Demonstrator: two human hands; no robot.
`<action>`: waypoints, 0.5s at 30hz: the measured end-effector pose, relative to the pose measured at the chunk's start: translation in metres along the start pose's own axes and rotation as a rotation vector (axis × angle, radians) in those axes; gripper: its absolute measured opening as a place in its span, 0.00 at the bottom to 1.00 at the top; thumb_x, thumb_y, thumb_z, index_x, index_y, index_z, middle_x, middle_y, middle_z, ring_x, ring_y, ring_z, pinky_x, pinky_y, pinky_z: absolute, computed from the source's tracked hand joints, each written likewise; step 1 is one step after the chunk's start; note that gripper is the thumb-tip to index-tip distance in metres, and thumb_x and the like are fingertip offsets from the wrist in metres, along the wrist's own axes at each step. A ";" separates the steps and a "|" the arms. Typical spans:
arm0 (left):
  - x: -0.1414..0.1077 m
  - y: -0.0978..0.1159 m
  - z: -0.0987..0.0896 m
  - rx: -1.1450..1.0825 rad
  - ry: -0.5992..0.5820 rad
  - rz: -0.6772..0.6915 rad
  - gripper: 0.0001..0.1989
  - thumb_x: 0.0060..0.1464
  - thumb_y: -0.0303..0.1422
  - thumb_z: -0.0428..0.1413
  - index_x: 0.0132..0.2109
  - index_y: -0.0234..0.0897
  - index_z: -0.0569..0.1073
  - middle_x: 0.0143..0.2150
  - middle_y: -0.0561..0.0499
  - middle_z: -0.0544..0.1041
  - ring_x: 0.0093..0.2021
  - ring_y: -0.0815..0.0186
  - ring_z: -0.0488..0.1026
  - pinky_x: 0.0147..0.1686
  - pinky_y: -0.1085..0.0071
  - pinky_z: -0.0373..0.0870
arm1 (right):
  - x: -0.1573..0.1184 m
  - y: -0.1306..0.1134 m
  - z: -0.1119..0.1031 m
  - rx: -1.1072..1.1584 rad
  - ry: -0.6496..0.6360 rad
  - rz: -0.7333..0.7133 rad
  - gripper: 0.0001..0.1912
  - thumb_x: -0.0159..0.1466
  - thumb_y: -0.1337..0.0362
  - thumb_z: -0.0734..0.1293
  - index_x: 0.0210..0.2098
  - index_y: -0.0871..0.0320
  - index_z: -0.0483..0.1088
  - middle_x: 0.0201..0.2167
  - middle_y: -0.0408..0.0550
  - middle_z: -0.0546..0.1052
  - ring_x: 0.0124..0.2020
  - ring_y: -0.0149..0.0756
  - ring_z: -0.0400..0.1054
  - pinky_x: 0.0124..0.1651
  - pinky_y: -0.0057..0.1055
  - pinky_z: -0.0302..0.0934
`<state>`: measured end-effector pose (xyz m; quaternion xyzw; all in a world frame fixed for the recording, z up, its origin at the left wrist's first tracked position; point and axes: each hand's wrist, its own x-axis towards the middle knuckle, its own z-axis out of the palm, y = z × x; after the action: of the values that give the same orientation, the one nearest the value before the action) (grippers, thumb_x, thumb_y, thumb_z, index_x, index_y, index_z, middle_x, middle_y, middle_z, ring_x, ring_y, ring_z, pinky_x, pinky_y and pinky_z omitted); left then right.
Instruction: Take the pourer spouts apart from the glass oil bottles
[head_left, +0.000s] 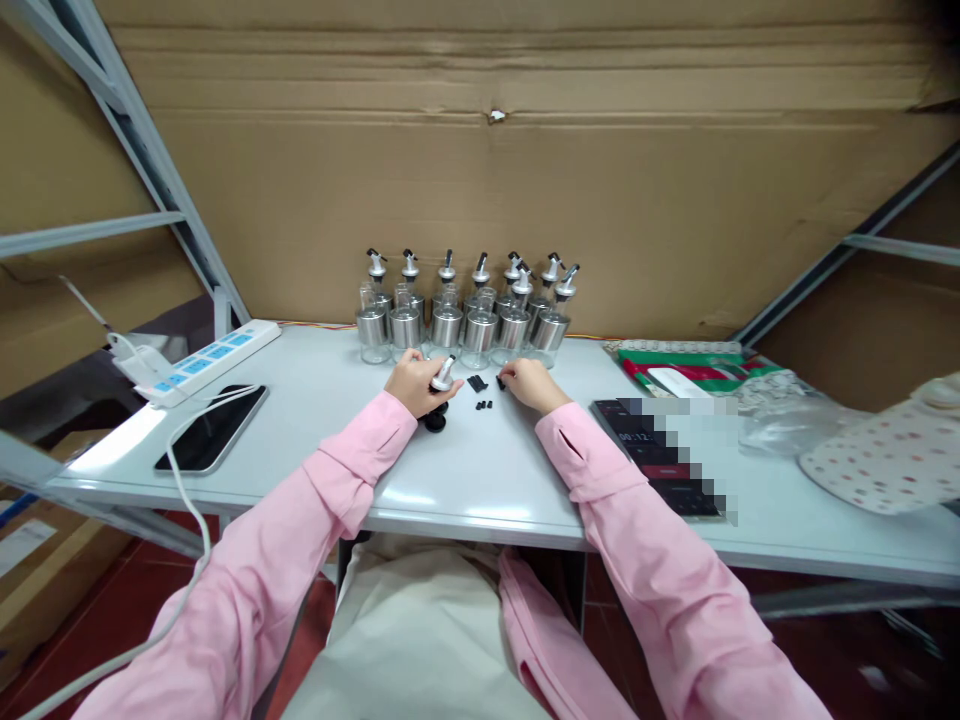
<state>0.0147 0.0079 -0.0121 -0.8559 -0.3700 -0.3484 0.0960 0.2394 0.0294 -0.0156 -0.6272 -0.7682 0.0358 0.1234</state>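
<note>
Pink sleeves extend forward over the white table. Left hand: fingers closed around a silver pourer top, held upright above the tabletop. Black round parts lie just below this grip. Right hand: fingertips pinched narrowly on a small black piece. Between the two grips, small black parts rest on the tabletop. Beyond both hands stand metal-sleeved glass bottles in rows, the rear ones fitted with pourers. Right of the right hand: phone with lit display.
</note>
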 end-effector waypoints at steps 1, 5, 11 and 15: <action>0.000 0.000 0.000 -0.001 0.000 -0.002 0.15 0.54 0.44 0.48 0.27 0.38 0.63 0.20 0.55 0.69 0.21 0.69 0.64 0.39 0.66 0.60 | 0.000 0.000 0.000 0.000 0.007 -0.009 0.14 0.61 0.71 0.58 0.37 0.62 0.76 0.38 0.55 0.78 0.41 0.39 0.70 0.43 0.27 0.56; 0.000 0.001 0.001 -0.004 -0.004 -0.002 0.15 0.53 0.44 0.49 0.26 0.38 0.63 0.21 0.55 0.69 0.22 0.69 0.64 0.38 0.67 0.61 | -0.001 -0.006 -0.001 0.036 -0.010 -0.038 0.17 0.65 0.66 0.55 0.34 0.63 0.75 0.35 0.55 0.78 0.39 0.37 0.71 0.41 0.26 0.56; -0.001 0.002 0.002 -0.007 -0.011 0.016 0.15 0.53 0.43 0.48 0.26 0.38 0.63 0.22 0.53 0.69 0.23 0.68 0.64 0.36 0.69 0.62 | -0.001 -0.013 -0.002 0.052 -0.044 -0.172 0.17 0.65 0.69 0.55 0.35 0.64 0.74 0.38 0.55 0.77 0.40 0.35 0.70 0.44 0.26 0.57; -0.001 0.001 0.002 -0.003 -0.011 0.021 0.16 0.54 0.44 0.47 0.26 0.38 0.63 0.22 0.53 0.69 0.23 0.68 0.64 0.36 0.69 0.62 | 0.000 -0.011 0.001 0.091 -0.067 -0.249 0.18 0.57 0.81 0.57 0.39 0.65 0.74 0.42 0.54 0.76 0.44 0.34 0.69 0.49 0.25 0.57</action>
<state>0.0162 0.0074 -0.0144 -0.8617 -0.3609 -0.3433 0.0966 0.2287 0.0274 -0.0138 -0.5194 -0.8413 0.0757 0.1295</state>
